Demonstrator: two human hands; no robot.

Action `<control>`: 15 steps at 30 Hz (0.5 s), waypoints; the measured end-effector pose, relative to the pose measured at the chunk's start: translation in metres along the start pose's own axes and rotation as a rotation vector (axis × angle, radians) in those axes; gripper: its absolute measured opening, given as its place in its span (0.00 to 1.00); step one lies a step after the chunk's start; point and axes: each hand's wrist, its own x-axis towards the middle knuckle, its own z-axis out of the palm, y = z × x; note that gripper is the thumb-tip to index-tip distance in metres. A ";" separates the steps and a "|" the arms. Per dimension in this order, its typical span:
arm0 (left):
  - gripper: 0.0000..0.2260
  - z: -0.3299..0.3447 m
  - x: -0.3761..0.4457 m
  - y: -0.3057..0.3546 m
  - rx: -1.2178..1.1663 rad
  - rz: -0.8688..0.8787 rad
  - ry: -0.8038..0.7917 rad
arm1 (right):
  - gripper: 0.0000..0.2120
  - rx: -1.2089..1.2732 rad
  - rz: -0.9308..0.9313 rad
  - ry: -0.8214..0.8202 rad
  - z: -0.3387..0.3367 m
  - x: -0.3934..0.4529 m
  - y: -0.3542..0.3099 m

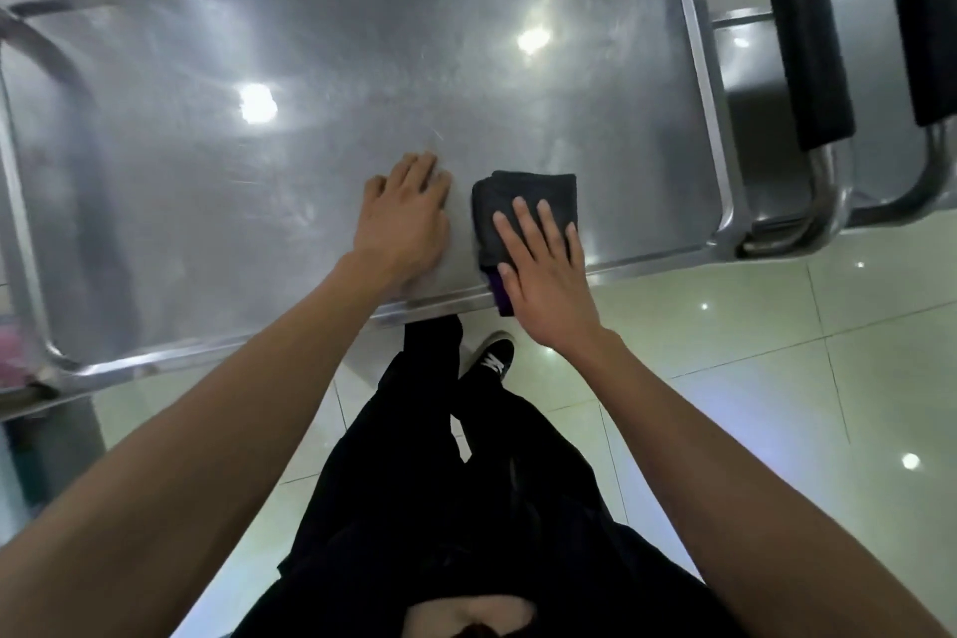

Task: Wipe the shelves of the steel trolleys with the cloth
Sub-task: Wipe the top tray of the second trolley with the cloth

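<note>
Steel top shelf [310, 83] of the trolley, shiny, with bright light spots on it. Dark grey cloth [523, 194], folded, lying near the near edge of the shelf, toward the right end, one purple corner hanging just over that edge. Right hand [544, 275] flat on the cloth, fingers [525, 223] straight and a little spread, pressing down, not curled round it. Left hand [404, 223] just beside the cloth, on the bare steel, palm down, fingers bent a little at the tips, holding nothing, most likely there to keep the trolley from rolling.

Looks like the wiping step on this top shelf, at the near edge. No telling from here how much of the shelf is done; faint streaks all over the steel, hard to read.

Next move, as a guess: push the cloth away from the near edge toward the far edge, or slide it along to the left end, keeping the palm flat and the press even. Needs care that the hanging corner does not drag the cloth off the edge. Needs the left hand out of the way if the cloth goes left.

Second steel trolley [766, 119] past the right end, with black handle bars [808, 31]. Pale green tiled floor [777, 378] below, and a black shoe [494, 360].
</note>
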 end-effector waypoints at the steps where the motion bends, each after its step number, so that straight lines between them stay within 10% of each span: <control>1: 0.22 -0.001 0.001 0.001 -0.002 -0.008 -0.021 | 0.28 -0.003 0.001 -0.010 0.002 -0.010 0.000; 15: 0.20 -0.010 0.009 -0.038 -0.100 -0.078 0.084 | 0.28 0.012 -0.006 -0.041 -0.004 0.048 -0.032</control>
